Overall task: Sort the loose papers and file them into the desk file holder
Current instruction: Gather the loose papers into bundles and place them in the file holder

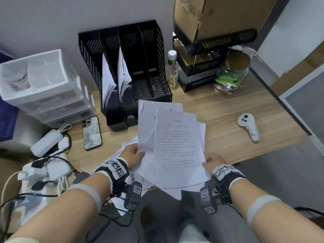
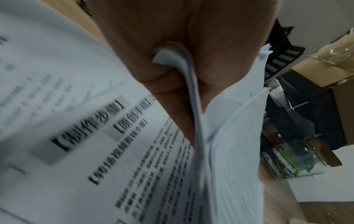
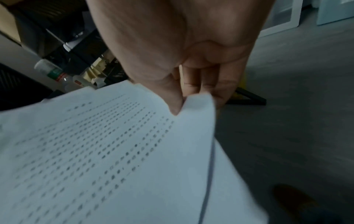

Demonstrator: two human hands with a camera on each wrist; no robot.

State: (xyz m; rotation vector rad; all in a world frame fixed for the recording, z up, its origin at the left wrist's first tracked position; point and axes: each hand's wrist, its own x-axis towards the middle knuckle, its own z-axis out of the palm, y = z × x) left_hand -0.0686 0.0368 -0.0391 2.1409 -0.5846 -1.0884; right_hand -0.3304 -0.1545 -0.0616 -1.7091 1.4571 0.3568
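From my remote seat, the biggest thing I see is the wooden desk (image 1: 219,120), running from the cluttered left side out to its right edge. On its far right corner sits a stack of black mesh trays (image 1: 201,74) with a cardboard box (image 1: 219,16) on top. At the left stands a white plastic drawer unit (image 1: 43,85). Against the wall between them is the black mesh desk file holder (image 1: 154,50), upright; its two left slots already hold white sheets leaning inside, and the right-hand slots look bare. In front of it, raised above the desk's near edge, is the fanned bundle of loose papers (image 1: 177,146), the top sheet printed with rows of small text. More sheets (image 1: 128,144) lie flat on the desk under my left hand (image 1: 131,152), which pinches the bundle's left edge; in the left wrist view the paper edge is clamped in the fold between thumb and fingers. My right hand (image 1: 213,162) grips the top sheet's lower right corner, thumb on top and fingers curled beneath, as the right wrist view shows. Smaller things: a glass jar with a cork lid (image 1: 233,72) beside the trays, a clear bottle (image 1: 172,69) just right of the holder, a phone (image 1: 92,132) face down left of the papers, and a white controller (image 1: 249,127) well to the right.
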